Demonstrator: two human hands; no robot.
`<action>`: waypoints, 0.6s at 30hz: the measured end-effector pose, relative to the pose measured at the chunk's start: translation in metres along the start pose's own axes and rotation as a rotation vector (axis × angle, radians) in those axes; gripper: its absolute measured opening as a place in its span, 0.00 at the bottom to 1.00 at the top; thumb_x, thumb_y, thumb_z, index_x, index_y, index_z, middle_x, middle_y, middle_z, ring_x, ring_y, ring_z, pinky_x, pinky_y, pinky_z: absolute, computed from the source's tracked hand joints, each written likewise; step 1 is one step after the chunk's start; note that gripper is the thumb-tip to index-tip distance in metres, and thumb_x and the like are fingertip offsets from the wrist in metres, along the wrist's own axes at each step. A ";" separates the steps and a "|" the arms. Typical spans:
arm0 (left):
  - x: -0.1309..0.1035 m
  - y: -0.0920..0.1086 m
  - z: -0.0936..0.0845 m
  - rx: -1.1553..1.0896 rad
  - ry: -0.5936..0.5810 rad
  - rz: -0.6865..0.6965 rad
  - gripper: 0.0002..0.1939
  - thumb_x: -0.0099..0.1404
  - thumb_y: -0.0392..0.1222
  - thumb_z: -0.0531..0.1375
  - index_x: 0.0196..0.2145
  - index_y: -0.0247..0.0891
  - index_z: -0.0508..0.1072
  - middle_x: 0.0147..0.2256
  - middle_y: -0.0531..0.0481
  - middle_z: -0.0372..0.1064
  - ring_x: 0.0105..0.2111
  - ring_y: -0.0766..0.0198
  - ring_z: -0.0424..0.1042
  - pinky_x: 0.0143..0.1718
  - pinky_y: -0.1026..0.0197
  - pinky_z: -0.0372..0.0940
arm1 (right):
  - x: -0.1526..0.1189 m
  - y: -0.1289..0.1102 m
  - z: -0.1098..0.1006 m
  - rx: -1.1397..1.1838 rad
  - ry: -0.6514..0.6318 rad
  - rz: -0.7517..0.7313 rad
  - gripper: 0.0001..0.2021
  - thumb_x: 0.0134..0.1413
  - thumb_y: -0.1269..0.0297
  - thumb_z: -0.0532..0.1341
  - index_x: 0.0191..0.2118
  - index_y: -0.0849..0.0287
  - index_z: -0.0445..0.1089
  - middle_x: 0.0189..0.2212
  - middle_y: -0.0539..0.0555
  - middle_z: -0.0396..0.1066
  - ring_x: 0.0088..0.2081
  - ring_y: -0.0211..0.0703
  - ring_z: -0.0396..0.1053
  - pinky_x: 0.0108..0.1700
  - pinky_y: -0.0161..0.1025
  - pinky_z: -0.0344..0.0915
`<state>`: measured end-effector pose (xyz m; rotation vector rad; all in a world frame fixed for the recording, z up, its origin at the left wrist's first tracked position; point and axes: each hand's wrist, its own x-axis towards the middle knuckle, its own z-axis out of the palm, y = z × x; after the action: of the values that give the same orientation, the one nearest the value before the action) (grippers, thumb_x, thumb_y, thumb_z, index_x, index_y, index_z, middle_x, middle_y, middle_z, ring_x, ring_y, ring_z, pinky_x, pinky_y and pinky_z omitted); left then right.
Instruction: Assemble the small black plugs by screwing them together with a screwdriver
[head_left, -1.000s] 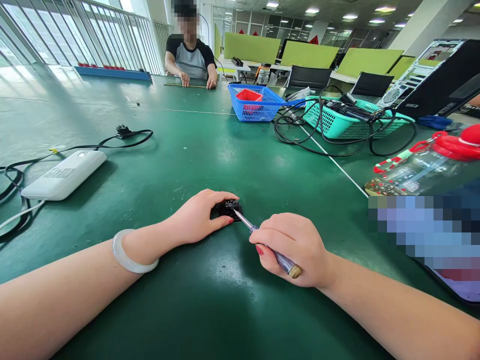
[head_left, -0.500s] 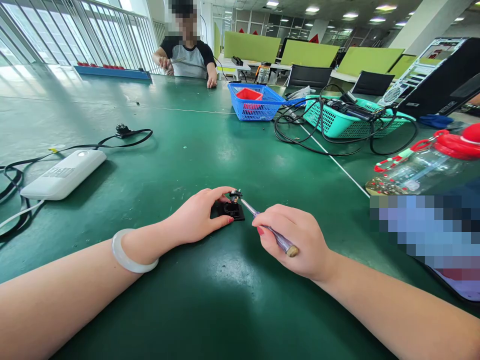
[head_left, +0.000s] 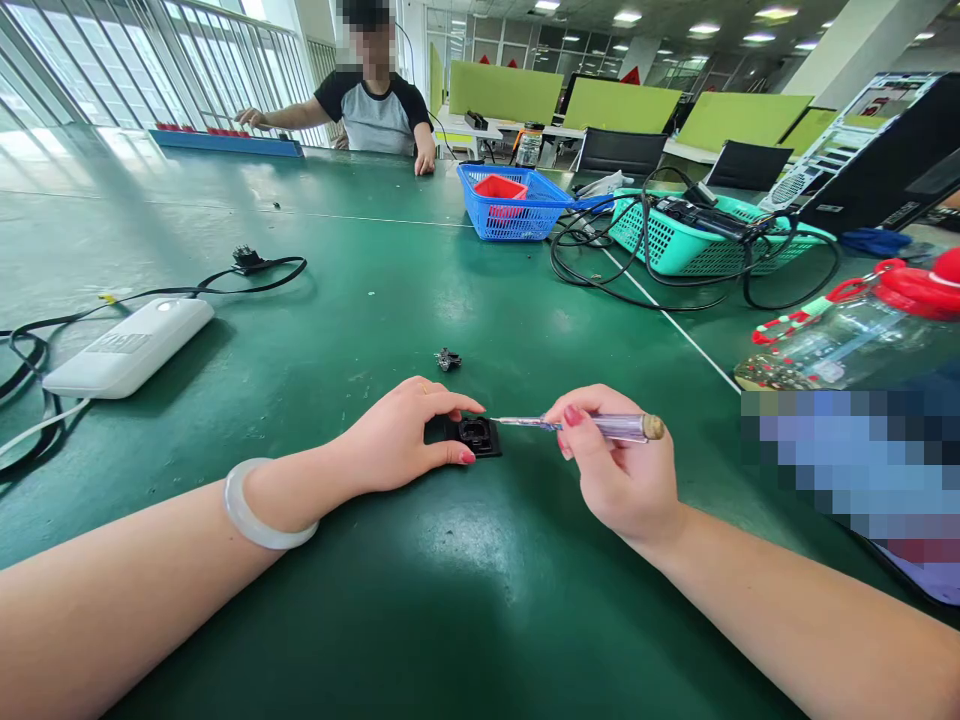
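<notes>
A small, flat, black square piece (head_left: 480, 437) with a recessed centre lies on the green table. My left hand (head_left: 401, 435) has its thumb and fingers closed around the left side of it, hiding part of it. In my right hand (head_left: 636, 480) is a screwdriver (head_left: 626, 428) with a clear purplish handle. Its thin metal shaft points left, the tip close to the piece's upper right edge; whether they touch I cannot tell. Just beyond my left fingers, a small black part (head_left: 448, 359) rests loose on the table.
To the left lies a white power bank-like box (head_left: 131, 350) with black cables. Blue (head_left: 517, 222) and turquoise (head_left: 637, 235) baskets stand farther back, with tangled cables. A red-lidded bottle (head_left: 847, 340) is at right. Across the table, a person (head_left: 375, 120) reaches towards a blue rack (head_left: 225, 144).
The small black part has come away from the square piece onto the table beyond. My screwdriver has swung nearly level and shifted right. The other person's arm has stretched towards the rack.
</notes>
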<state>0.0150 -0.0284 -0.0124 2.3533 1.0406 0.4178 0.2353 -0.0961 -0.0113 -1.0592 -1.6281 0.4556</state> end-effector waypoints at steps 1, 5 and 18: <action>0.000 0.000 0.000 0.001 -0.003 0.000 0.22 0.57 0.53 0.65 0.49 0.50 0.72 0.41 0.50 0.73 0.46 0.54 0.67 0.49 0.51 0.63 | 0.000 0.001 0.000 0.026 0.015 0.001 0.12 0.63 0.62 0.54 0.29 0.57 0.67 0.19 0.47 0.62 0.20 0.34 0.59 0.21 0.34 0.57; 0.000 -0.001 0.001 0.003 0.002 0.004 0.23 0.57 0.53 0.64 0.50 0.50 0.72 0.41 0.49 0.73 0.46 0.54 0.67 0.49 0.50 0.64 | 0.000 0.004 0.001 0.088 0.002 0.013 0.13 0.63 0.61 0.54 0.27 0.58 0.66 0.19 0.47 0.61 0.20 0.34 0.59 0.22 0.34 0.58; -0.002 -0.001 0.001 0.018 -0.029 0.148 0.29 0.58 0.54 0.64 0.56 0.47 0.66 0.55 0.48 0.67 0.56 0.52 0.61 0.59 0.47 0.57 | 0.006 -0.005 0.000 -0.069 -0.167 -0.003 0.11 0.60 0.68 0.52 0.26 0.58 0.65 0.16 0.44 0.59 0.17 0.32 0.54 0.19 0.32 0.53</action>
<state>0.0133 -0.0295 -0.0139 2.4539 0.8631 0.4299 0.2334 -0.0940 -0.0039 -1.0936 -1.8034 0.5002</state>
